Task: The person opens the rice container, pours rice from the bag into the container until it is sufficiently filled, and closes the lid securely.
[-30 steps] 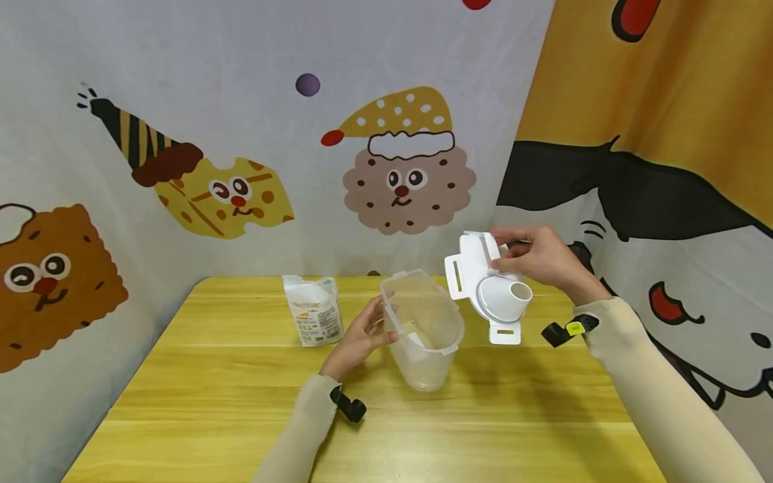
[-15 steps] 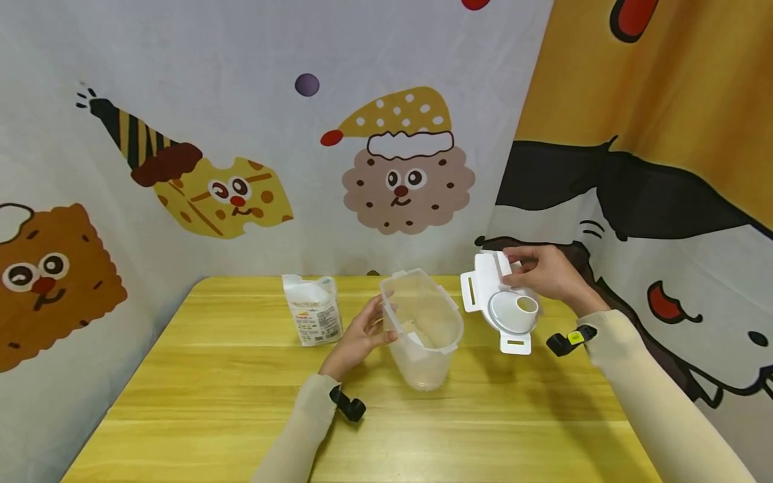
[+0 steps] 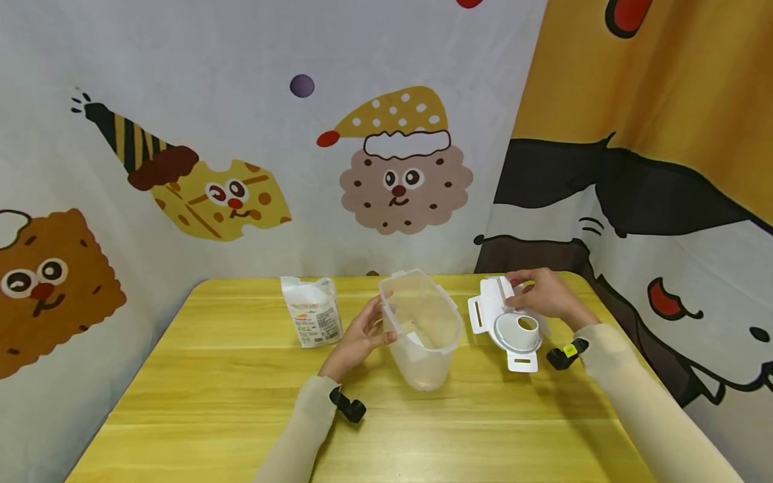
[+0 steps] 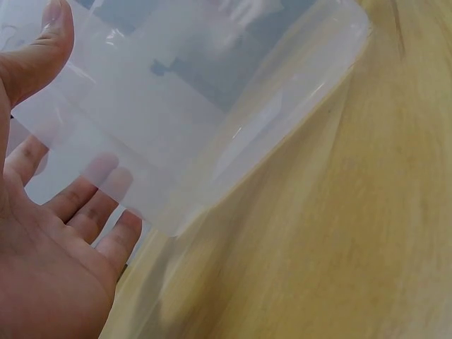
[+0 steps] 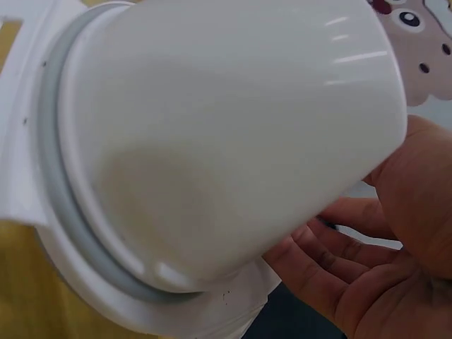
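My left hand (image 3: 360,335) holds a clear plastic storage container (image 3: 427,369) by its left side, thumb on the near wall and fingers round the far side. The container stands upright with its wide mouth facing up; a pale slip shows through its wall. In the left wrist view, the fingers (image 4: 92,208) show partly through the clear plastic. To the right, my right hand (image 3: 546,295) grips a white lid (image 3: 512,339) by its raised part. A round pouring spout (image 5: 233,141) and slotted side flaps are on the lid, which is held low over the table.
A white printed pouch (image 3: 313,315) stands upright left of the container. The yellow wood-grain table (image 3: 217,402) ends at a cartoon-printed curtain (image 3: 241,87) behind and to the right. Each wrist wears a small black camera.
My right hand has lowered the white lid toward the table and a little to the right. My left hand and the container have stayed in place.
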Motion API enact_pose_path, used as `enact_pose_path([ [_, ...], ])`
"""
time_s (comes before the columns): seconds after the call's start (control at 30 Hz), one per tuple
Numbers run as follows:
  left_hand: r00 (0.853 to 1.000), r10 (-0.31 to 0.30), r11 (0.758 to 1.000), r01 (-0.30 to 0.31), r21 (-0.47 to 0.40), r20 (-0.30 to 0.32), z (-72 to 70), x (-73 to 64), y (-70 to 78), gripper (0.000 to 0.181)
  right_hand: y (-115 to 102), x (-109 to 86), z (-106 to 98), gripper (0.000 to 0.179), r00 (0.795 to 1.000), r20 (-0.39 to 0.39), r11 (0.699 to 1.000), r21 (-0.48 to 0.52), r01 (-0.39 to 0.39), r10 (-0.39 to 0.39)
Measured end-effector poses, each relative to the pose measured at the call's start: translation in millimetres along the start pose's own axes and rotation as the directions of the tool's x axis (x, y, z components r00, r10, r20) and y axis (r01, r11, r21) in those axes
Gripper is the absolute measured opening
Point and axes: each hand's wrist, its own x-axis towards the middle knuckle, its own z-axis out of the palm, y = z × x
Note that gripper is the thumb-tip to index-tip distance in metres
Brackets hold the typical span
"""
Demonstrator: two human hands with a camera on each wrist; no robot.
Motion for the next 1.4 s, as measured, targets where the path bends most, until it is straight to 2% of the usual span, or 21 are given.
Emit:
enact_pose_path([
  [0.33, 1.0, 0.009, 1.0, -0.009, 0.0, -0.002, -0.3, -1.0, -0.8, 0.083, 21.3, 6.1, 21.0, 0.067, 0.998, 0.056, 0.999, 0.046, -0.018, 0.015],
  [0.5, 1.0, 0.019, 1.0, -0.019, 0.004, -0.002, -1.0, -0.6, -2.7, 0.083, 23.4, 5.9, 26.8, 0.067, 0.998, 0.065, 0.999, 0.04, -0.013, 0.01],
  [0.7, 1.0, 0.005, 1.0, -0.005, 0.002, -0.007, -2.1, -2.0, -2.9, 0.082, 24.5, 6.6, 30.4, 0.066, 0.997, 0.08, 0.998, 0.054, -0.013, 0.008],
  [0.97, 1.0, 0.006, 1.0, -0.006, -0.009, 0.009, -2.2, -0.4, -5.6, 0.081, 28.0, 5.8, 29.5, 0.067, 0.996, 0.091, 1.0, 0.013, -0.003, 0.002],
  [1.17, 1.0, 0.007, 1.0, -0.007, -0.007, 0.002, -1.1, -0.6, -4.5, 0.081, 25.8, 4.5, 26.3, 0.066, 0.992, 0.116, 0.998, -0.03, 0.047, -0.043],
  [1.4, 1.0, 0.007, 1.0, -0.007, -0.003, -0.001, -1.3, 0.0, -5.1, 0.081, 19.1, -2.5, 19.5, 0.066, 0.994, 0.07, 0.991, -0.1, 0.093, -0.086],
])
